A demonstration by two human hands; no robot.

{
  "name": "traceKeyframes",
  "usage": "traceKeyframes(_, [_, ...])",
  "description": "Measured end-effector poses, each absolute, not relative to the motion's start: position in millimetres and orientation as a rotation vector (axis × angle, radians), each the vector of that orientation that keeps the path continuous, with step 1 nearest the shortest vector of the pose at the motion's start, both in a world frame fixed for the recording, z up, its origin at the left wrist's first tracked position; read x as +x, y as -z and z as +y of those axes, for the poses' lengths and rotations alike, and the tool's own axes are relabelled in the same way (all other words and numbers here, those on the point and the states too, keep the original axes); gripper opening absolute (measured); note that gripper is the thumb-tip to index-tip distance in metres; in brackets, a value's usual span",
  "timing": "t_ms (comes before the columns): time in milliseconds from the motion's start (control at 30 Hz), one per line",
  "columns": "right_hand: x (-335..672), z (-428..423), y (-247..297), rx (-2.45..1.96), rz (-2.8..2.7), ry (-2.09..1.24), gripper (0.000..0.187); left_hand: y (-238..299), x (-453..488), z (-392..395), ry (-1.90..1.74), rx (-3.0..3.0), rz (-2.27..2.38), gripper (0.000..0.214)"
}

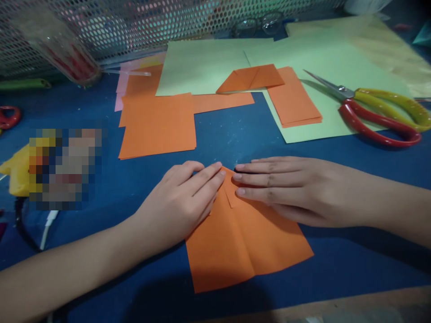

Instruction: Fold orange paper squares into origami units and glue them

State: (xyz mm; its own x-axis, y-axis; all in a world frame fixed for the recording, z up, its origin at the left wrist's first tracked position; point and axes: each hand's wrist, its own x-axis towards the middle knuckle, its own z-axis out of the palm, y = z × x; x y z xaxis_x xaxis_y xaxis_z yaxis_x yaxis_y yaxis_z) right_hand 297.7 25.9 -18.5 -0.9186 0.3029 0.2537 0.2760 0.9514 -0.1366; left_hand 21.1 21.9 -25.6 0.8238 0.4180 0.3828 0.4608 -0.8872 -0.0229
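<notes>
Both hands lay flat on one sheet of orange paper [242, 242], which rested on the blue tabletop [336, 264] just in front of the person. The left hand [182, 197] pressed on the sheet's upper left part with its fingers stretched out and close together, gripping nothing. The right hand [279, 188] did the same from the other side, palm down and fingers straight, so that the fingertips of the two hands nearly met at the top. The sheet was matte and thin, with a crease running down its middle and small flaps folded in at the top; the hands hid its upper corners.

Farther back lay a stack of orange squares [158, 125], pale green sheets [202, 67], a folded orange piece [252, 77] and a stack of orange strips [292, 98]. Scissors [380, 112] with glossy red and yellow handles and metal blades rested on the green paper. A white perforated mesh wall [134, 27] closed off the back, with a clear tube [63, 54] leaning against it; the tube's contents were hard to make out. A pixelated patch [63, 168] at the left hid whatever lay there, and the frame cut off a yellow object [15, 170] beside it.
</notes>
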Motion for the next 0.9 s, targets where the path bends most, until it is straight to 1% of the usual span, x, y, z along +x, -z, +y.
traceKeyframes(267, [298.4,27.3,17.2,-0.447,-2.831,-0.077,0.038,23.6,21.8,22.7,0.576,-2.924,-0.718,0.026])
traceKeyframes(900, [299.7,29.3,15.9,-0.448,-2.816,-0.089,0.038,22.8,19.4,25.3,0.541,-2.960,-0.713,0.026])
